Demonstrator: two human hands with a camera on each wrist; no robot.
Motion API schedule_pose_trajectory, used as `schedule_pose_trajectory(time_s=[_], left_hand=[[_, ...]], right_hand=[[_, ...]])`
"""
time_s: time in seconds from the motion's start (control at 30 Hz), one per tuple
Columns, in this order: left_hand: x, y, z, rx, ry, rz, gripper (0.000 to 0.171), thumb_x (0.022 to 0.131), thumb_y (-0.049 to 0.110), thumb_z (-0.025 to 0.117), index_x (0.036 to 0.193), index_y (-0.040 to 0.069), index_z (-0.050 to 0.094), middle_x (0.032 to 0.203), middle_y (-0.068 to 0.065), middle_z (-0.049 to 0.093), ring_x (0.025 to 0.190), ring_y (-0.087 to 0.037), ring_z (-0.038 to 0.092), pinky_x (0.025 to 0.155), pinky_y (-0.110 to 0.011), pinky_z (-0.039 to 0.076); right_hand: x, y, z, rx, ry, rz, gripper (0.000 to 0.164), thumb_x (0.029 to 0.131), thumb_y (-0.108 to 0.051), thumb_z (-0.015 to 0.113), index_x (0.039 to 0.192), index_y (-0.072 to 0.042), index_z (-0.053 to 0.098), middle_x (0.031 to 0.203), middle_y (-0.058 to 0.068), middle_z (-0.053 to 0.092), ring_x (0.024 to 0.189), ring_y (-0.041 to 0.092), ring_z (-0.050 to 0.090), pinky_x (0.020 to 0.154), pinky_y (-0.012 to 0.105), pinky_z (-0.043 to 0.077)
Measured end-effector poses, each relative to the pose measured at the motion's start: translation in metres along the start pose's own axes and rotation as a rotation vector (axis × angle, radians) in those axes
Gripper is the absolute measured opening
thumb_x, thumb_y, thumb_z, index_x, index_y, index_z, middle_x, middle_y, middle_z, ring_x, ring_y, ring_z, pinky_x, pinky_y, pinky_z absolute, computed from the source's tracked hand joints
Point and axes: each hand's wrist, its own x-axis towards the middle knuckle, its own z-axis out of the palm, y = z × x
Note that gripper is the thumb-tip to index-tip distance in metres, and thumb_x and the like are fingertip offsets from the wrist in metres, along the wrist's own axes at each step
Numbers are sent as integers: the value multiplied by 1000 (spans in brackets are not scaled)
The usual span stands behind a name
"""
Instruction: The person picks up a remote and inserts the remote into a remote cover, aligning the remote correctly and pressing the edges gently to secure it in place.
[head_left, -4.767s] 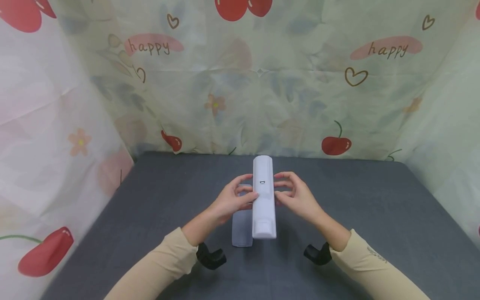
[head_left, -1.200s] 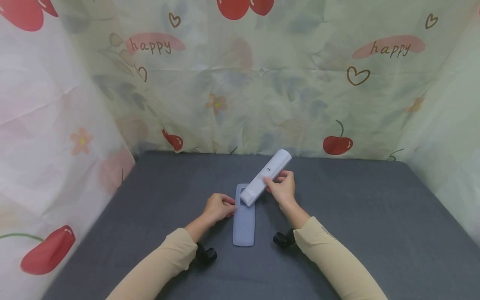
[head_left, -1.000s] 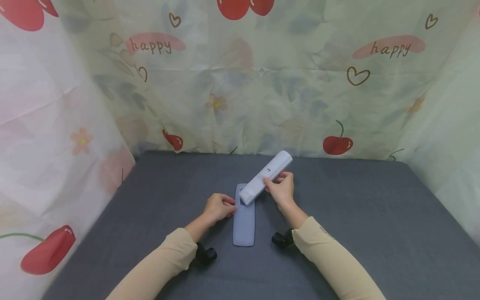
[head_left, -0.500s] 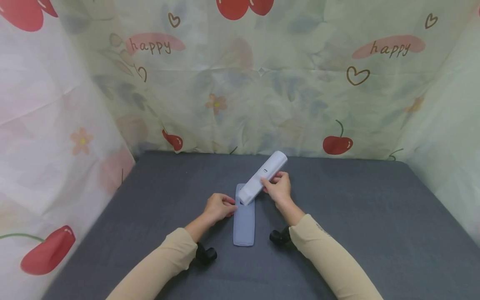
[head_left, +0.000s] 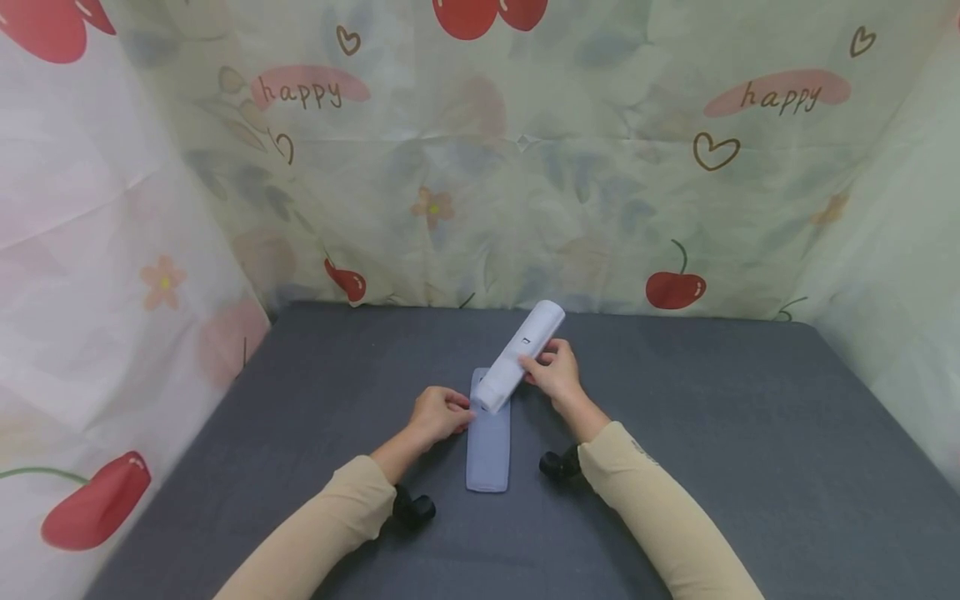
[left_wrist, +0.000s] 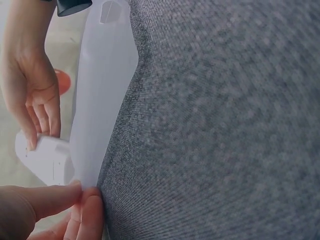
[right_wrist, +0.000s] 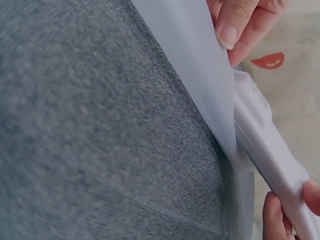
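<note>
A white remote control (head_left: 517, 357), its back facing up, slants over the far end of a translucent bluish remote cover (head_left: 488, 457) lying on the dark table. My right hand (head_left: 555, 371) grips the remote along its right side, thumb on top and fingers beneath. With thumb and fingertips, my left hand (head_left: 437, 414) pinches the cover's left edge, as the left wrist view shows. In the right wrist view, the near end of the remote (right_wrist: 265, 135) sits right at the cover (right_wrist: 185, 55). A cutout in the cover is mostly hidden beneath the remote.
The dark grey table (head_left: 315, 358) reaches back to a patterned curtain (head_left: 495, 208) with cherries and lettering. More fabric (head_left: 112, 292) hangs at the left side. A black wrist camera (head_left: 414, 510) sits below the left hand, another black camera (head_left: 558, 465) below the right.
Earlier both hands held the remote straight above the table. Then the left hand took the cover's edge, leaving the remote in the right. Lately the remote has shifted slightly left and stands steeper.
</note>
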Motion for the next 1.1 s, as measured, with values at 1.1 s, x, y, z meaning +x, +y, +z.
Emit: schedule_pose_trajectory(time_s=[1.1], left_hand=[[18,6,10,-94,127,-89,17,85,10,63,90,-4,71,75,-11,68,57,-9,57,55,-22,51]], right_hand=[[5,-4,8,-93,-99,-51,55,89,-2,58,138,6,36,122,33,54,102,40,61,80,36,56]])
